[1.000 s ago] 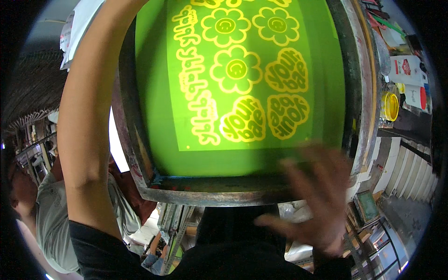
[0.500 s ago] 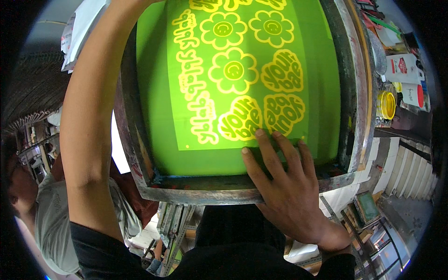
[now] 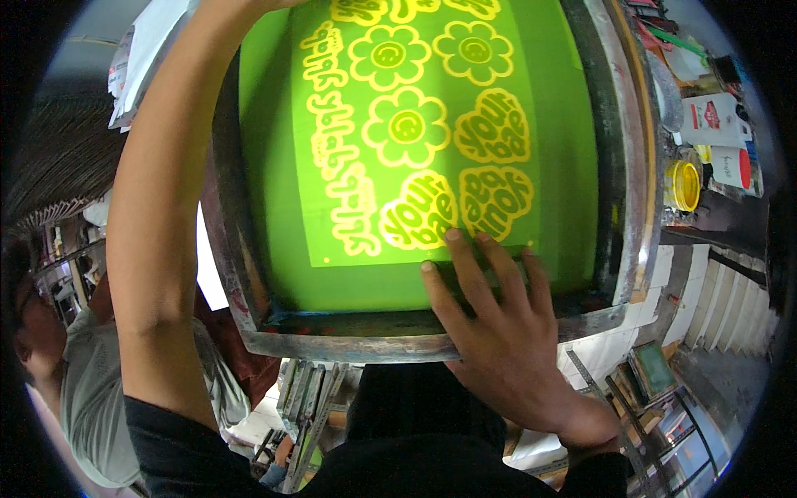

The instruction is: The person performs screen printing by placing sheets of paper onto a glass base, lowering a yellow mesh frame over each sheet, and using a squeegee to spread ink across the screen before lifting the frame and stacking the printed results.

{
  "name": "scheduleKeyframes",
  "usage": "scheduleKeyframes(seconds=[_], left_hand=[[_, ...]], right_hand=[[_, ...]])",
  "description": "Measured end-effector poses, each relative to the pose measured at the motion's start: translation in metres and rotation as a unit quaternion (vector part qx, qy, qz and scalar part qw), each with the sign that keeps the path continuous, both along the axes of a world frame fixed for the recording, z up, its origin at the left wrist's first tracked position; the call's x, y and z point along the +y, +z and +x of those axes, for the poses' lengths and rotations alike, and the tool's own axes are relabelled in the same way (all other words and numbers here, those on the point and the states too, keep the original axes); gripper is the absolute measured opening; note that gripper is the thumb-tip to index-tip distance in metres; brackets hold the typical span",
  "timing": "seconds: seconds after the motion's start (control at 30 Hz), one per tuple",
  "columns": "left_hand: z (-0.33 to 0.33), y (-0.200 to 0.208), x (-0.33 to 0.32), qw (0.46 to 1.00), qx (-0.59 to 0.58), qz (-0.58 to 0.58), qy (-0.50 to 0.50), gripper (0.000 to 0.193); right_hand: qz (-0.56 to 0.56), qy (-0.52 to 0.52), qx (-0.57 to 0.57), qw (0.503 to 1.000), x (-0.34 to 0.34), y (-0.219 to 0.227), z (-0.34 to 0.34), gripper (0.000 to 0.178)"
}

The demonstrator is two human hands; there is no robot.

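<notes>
A screen-printing frame (image 3: 432, 346) with dark, worn wooden edges lies in front of me. Its green mesh (image 3: 374, 290) carries yellow outlined flowers with smiling centres and bubble lettering, lit brightest around the middle. My right hand (image 3: 505, 324) rests over the near edge, slightly right of centre. Its fingers are spread, with the fingertips on the mesh beside the lowest lettering. My left forearm (image 3: 162, 183) reaches up along the frame's left side. Only a sliver of my left hand (image 3: 278, 3) shows at the top edge, and its fingers are out of the picture.
At the right stand an open yellow ink jar (image 3: 682, 186), a white jug (image 3: 712, 119) and a white container with a red lid (image 3: 732, 168). A person in a grey shirt (image 3: 95, 398) is at the left. Metal racking (image 3: 311, 415) stands below the frame.
The frame has shifted slightly to the left in the picture, and my right hand with it. Its fingers remain spread on the mesh. My left arm has barely moved.
</notes>
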State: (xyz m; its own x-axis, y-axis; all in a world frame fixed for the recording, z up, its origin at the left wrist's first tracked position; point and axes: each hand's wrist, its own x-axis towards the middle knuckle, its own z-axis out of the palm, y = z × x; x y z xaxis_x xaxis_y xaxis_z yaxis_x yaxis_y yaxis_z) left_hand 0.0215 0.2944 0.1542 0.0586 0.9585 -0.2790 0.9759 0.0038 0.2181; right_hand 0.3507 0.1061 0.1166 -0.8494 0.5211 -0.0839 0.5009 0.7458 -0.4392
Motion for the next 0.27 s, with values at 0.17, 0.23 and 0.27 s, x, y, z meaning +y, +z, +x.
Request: scheduleKeyframes(seconds=[0.17,0.23,0.27], left_hand=[[-0.003,0.003,0.005,0.999,0.032,-0.02,0.021,0.052],[-0.009,-0.005,0.011,0.999,0.051,-0.014,-0.006,0.052],[-0.014,-0.008,0.015,0.995,0.097,-0.011,-0.018,0.054]], right_hand=[[-0.078,-0.051,-0.003,0.996,-0.004,0.013,0.016,0.081],[-0.09,-0.08,-0.049,0.992,-0.004,0.023,0.027,0.081],[-0.097,-0.093,-0.07,0.988,-0.002,0.028,0.034,0.081]])
